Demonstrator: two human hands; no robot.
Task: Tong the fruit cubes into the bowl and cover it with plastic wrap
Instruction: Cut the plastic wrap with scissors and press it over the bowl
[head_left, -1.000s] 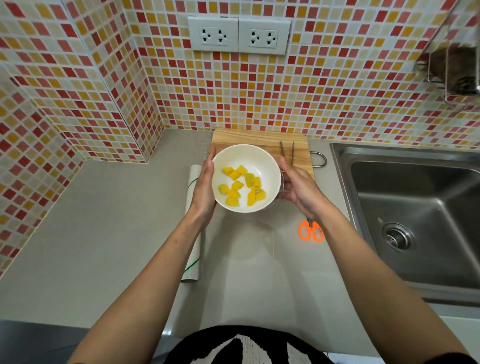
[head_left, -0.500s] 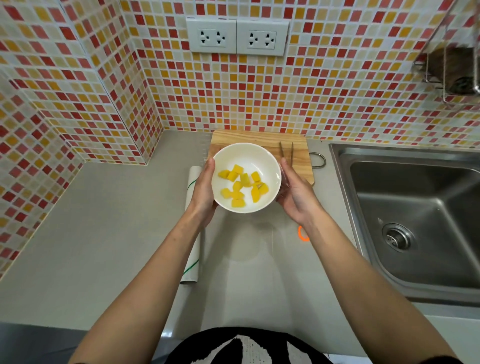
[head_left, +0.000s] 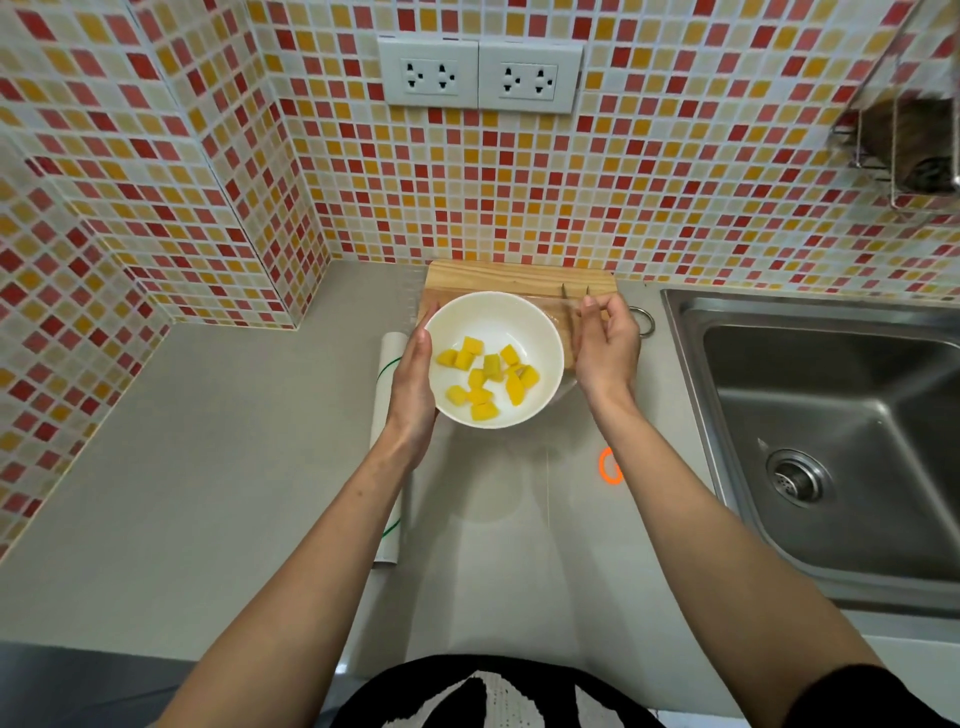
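A white bowl (head_left: 498, 322) with several yellow fruit cubes (head_left: 485, 382) is held above the counter, in front of the wooden cutting board (head_left: 519, 275). My left hand (head_left: 413, 384) grips the bowl's left side. My right hand (head_left: 605, 348) is at the bowl's right rim, fingers pinched on clear plastic wrap (head_left: 567, 384) that shows as a thin film along the bowl's right side. Metal tongs (head_left: 564, 291) lie on the board, mostly hidden behind my right hand. The wrap roll (head_left: 388, 519) lies on the counter under my left forearm.
Orange scissors (head_left: 608, 467) peek out beside my right forearm. A steel sink (head_left: 831, 441) fills the right side. Tiled walls close the back and left. A wire rack (head_left: 904, 150) hangs at the upper right. A sheet edge (head_left: 548, 499) shows on the grey counter.
My right hand has slid from the bowl's lower right up to its upper right rim and pinched its fingers. The bowl stays in my left hand, its cubes slightly shifted.
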